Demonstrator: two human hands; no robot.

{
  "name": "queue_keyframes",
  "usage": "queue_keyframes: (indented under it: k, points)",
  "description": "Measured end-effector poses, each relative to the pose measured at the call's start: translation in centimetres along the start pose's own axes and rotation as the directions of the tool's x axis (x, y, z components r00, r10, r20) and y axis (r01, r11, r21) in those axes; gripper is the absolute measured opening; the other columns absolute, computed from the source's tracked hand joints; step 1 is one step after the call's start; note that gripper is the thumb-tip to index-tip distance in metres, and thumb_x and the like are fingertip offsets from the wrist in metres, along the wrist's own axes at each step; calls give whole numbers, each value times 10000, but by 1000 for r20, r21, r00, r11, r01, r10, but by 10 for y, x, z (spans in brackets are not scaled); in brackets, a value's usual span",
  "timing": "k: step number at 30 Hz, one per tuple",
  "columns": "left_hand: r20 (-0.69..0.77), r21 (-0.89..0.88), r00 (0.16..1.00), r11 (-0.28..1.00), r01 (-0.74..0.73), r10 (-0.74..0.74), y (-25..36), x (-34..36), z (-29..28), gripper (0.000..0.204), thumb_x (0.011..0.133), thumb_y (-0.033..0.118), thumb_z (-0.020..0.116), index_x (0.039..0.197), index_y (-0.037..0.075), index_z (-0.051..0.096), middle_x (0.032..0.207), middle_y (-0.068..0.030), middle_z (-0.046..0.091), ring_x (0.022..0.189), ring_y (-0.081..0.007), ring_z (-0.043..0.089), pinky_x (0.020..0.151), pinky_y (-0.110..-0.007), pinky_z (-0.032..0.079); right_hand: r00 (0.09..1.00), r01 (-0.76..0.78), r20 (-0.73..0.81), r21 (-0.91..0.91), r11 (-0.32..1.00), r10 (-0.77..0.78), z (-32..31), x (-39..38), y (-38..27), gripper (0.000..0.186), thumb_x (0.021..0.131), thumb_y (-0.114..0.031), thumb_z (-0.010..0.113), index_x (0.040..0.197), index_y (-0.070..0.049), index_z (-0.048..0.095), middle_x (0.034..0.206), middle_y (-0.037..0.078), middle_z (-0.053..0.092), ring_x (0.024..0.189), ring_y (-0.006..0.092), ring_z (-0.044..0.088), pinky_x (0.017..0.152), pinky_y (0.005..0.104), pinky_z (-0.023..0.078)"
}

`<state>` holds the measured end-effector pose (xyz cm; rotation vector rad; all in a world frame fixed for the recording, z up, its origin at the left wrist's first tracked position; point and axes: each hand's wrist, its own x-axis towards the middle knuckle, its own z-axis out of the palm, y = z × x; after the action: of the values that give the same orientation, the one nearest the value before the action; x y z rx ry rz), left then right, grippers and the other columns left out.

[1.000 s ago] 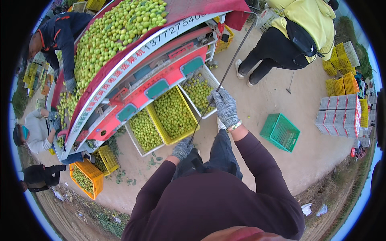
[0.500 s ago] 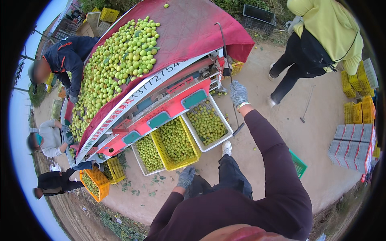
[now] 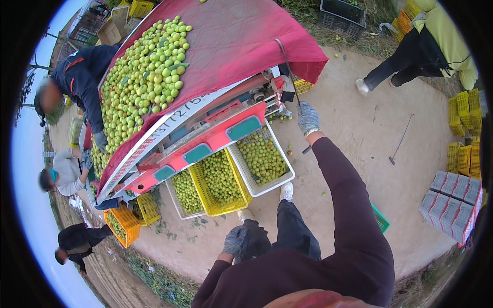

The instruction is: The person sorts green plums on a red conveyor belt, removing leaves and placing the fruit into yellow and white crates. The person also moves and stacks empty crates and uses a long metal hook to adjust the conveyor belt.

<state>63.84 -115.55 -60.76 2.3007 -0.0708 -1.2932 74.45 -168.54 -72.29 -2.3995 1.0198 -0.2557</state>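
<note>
My right hand (image 3: 308, 118), in a grey glove, is wrapped round a long thin dark metal rod (image 3: 288, 64) with a hooked upper end. The rod leans against the front corner of the sorting machine (image 3: 215, 139), and its lower end shows beside my wrist. Near my thigh hangs my gloved left hand (image 3: 234, 240), its fingers loosely curled with nothing visible in them. Below the machine's chutes stand a white crate (image 3: 288, 177), a yellow crate (image 3: 235, 208) and another pale crate (image 3: 173, 197), all filled with round green fruit. More green fruit (image 3: 149, 77) lies heaped on the red cloth (image 3: 231, 36).
A person in dark blue (image 3: 82, 72) leans over the fruit heap; another in grey (image 3: 67, 174) stands behind. At right, a person in yellow (image 3: 447, 36) is near stacked crates (image 3: 465, 113). A second hooked rod (image 3: 402, 138), boxes (image 3: 452, 205) and a green crate (image 3: 380, 218) are on the ground.
My view has shifted slightly. My right hand keeps its grip on the rod, whose hook now sits lower by the cloth. My left hand is lower. The person in yellow has moved right.
</note>
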Motion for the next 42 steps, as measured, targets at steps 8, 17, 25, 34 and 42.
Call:
queue_keyframes:
  k: [8, 17, 25, 34, 42]
  points:
    - [9, -17, 994, 994, -111, 111, -34, 23, 27, 204, 947, 147, 597, 1097, 20, 649, 964, -91, 700, 869, -145, 667, 820, -291, 526, 999, 35, -41, 123, 992, -30, 41, 43, 9, 220, 903, -211, 565, 1027, -36, 615, 936, 212, 650, 886, 397, 626, 770, 483, 497]
    - [-7, 33, 990, 989, -143, 143, 74, 92, 41, 206, 925, 216, 609, 1032, 55, 681, 982, -145, 699, 898, -284, 672, 826, -372, 512, 983, 102, 112, 317, 943, -144, 10, 39, 19, 223, 936, -271, 518, 946, -71, 615, 901, 209, 644, 862, 419, 609, 746, 505, 480]
    - [2, 92, 985, 980, -174, 175, 292, 131, 153, 224, 937, 232, 603, 1029, 39, 670, 904, -137, 696, 831, -265, 678, 785, -365, 525, 895, 249, 276, 338, 907, -349, -169, 50, 259, 267, 927, -250, 494, 976, -35, 643, 945, 207, 653, 887, 412, 622, 807, 484, 496]
    - [161, 98, 945, 948, -302, 285, 489, 236, 279, 235, 937, 231, 598, 1076, 59, 679, 928, -143, 707, 872, -255, 680, 819, -347, 520, 810, -308, 500, -84, 948, 307, -426, 51, 504, 334, 940, -323, 512, 1010, -25, 646, 1000, 220, 666, 957, 412, 620, 830, 480, 491]
    - [182, 286, 942, 902, -324, 281, 751, 311, 326, 310, 933, 324, 575, 1088, 75, 675, 1028, -176, 695, 981, -340, 666, 873, -406, 513, 929, -286, 283, 141, 948, 239, -515, 217, 567, 336, 949, -322, 522, 1020, -27, 665, 997, 196, 677, 954, 373, 637, 834, 422, 506]
